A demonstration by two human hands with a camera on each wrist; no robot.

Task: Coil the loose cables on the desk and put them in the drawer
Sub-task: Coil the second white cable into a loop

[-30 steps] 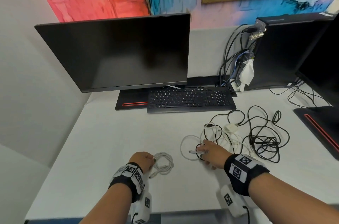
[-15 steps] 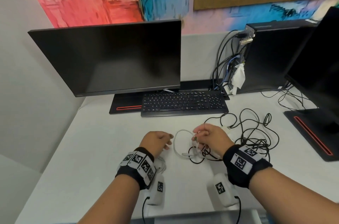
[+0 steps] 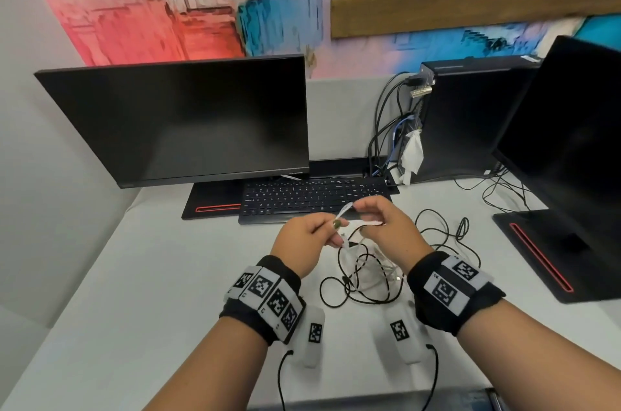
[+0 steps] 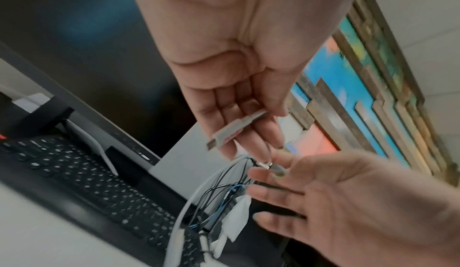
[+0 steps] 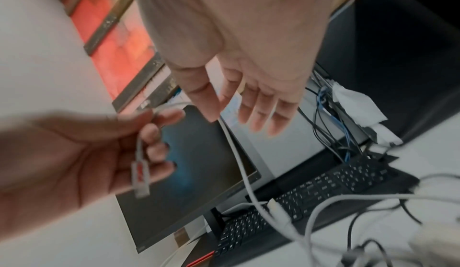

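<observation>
Left hand (image 3: 299,239) pinches the white cable (image 5: 239,153) by its plug end, right hand (image 3: 386,225) fingers loose around it above the worktop (image 3: 151,276). Looks like coiling's just starting; next up, loop it free of the black tangle (image 3: 447,235).

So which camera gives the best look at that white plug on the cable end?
The left wrist view: the white plug fills the centre, lying across the left hand's fingers, metal tip visible. The right wrist view shows it too, but blurred. In the head view it is a tiny sliver between the hands.
</observation>
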